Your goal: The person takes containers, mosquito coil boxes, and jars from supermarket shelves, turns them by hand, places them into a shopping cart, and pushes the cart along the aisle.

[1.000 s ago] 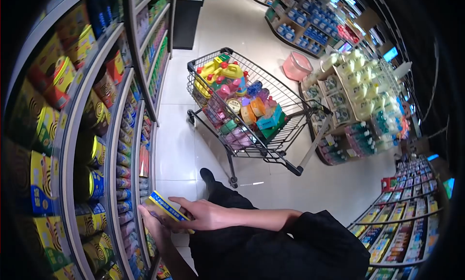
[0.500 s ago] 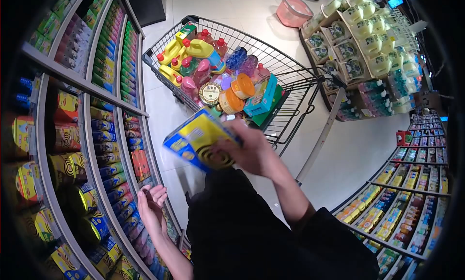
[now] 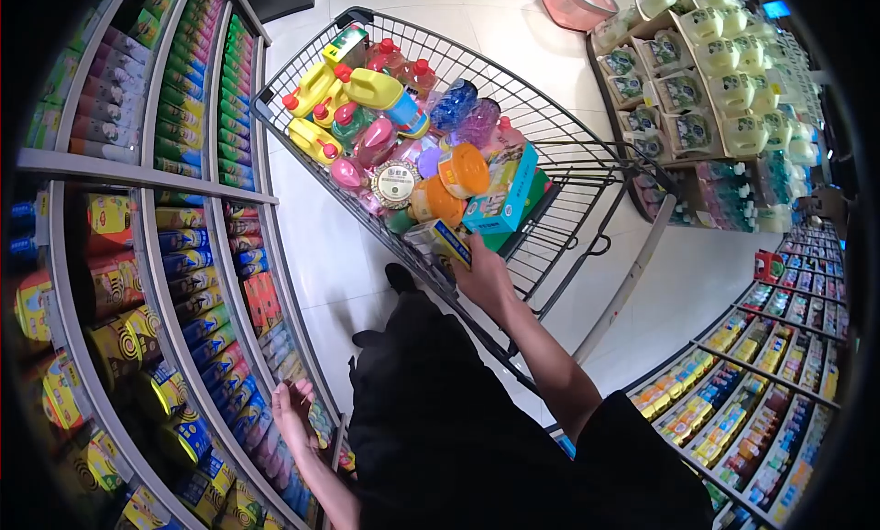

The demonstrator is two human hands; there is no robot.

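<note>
My right hand grips a yellow and blue box over the near side of the shopping cart, just below the orange tubs and a teal box. Yellow bottles, pink bottles and a round-lidded container fill the cart's far-left part. My left hand is beside the left shelf, fingers partly curled and apart, holding nothing.
Shelves of coiled-pattern packages and cans run along the left. A pink bin and a display of pale bottles stand beyond the cart. More shelves are at the right.
The box has gone from both hands near the shelf to my right hand alone, up and right to the cart. My left hand has let go. The cart appears closer.
</note>
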